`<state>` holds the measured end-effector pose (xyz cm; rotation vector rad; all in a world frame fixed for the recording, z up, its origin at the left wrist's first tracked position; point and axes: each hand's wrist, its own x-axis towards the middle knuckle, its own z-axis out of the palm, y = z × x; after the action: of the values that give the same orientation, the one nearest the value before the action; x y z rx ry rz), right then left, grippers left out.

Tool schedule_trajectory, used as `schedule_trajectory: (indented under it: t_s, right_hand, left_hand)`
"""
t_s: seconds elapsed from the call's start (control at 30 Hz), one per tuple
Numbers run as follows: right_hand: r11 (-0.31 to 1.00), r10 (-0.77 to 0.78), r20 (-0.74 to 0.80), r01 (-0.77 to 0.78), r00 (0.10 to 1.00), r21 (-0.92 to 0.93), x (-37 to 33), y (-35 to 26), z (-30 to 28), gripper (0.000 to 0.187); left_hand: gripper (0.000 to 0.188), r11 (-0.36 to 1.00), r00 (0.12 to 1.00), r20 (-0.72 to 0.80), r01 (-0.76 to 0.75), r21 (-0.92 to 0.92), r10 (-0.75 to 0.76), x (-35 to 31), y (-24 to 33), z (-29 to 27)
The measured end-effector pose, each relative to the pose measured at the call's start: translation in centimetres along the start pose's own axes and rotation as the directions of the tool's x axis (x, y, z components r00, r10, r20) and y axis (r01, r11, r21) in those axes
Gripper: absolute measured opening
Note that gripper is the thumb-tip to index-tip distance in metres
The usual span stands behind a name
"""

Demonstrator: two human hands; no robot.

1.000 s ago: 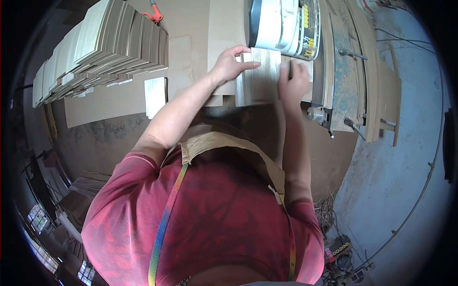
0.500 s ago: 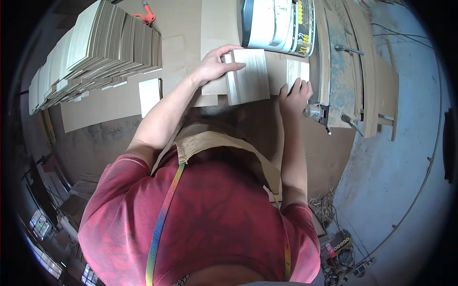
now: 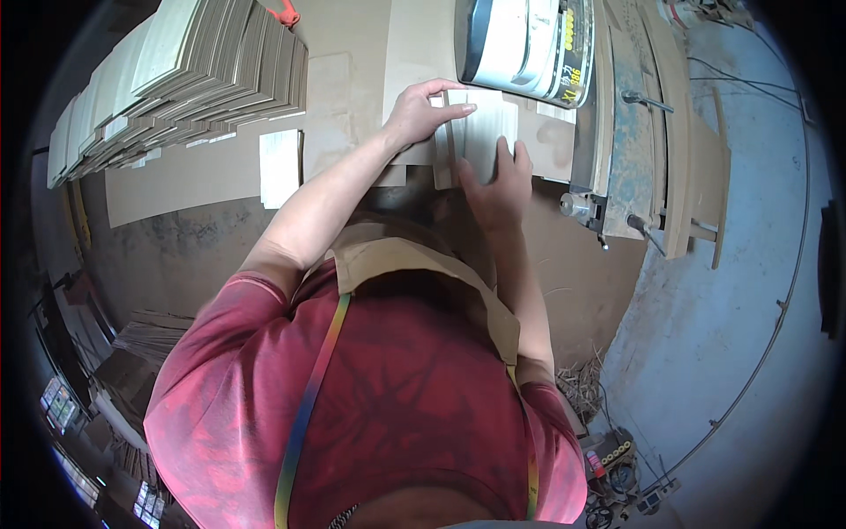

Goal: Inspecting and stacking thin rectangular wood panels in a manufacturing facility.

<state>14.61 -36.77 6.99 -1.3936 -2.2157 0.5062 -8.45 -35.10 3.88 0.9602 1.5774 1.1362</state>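
Observation:
A short stack of pale, thin wooden boards [image 3: 483, 123] lies at the bench's near edge, in front of a large tub. My left hand [image 3: 421, 116] grips its left side, with the thumb across the top and the fingers around the far left corner. At its near right side, my right hand [image 3: 500, 189] closes on the top board, thumb toward the left and fingertips on the upper face. The boards' layers are slightly out of line along the left and right edges. My palms hide part of the near edge.
A big fanned pile of similar boards [image 3: 216, 75] fills the far left. One small batch of boards [image 3: 280, 167] sits nearer. The white and black tub [image 3: 529, 48] stands behind the stack. Right of it is a worn blue machine bed [image 3: 630, 132] with clamp handles. An orange-red tool [image 3: 286, 13] lies at the back.
My right hand has moved left from the bench's right part to the stack, bringing the separate board onto it. My left hand stays on the stack's left side.

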Motion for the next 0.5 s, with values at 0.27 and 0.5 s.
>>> schedule_trajectory:
  t_s: [0.27,0.5]
  right_hand:
    - [0.954,-0.171,-0.242,0.099,0.955,-0.284,1.0,11.4,1.3,0.058]
    - [0.999,-0.034,-0.166,0.030,0.985,-0.027,8.1,7.5,4.8,0.054]
  left_hand:
    - [0.038,0.996,0.992,0.127,0.015,-0.089,-0.004,-1.2,1.2,-2.8]
    - [0.043,0.996,0.997,-0.015,0.072,-0.056,-0.073,0.5,1.2,-2.2]
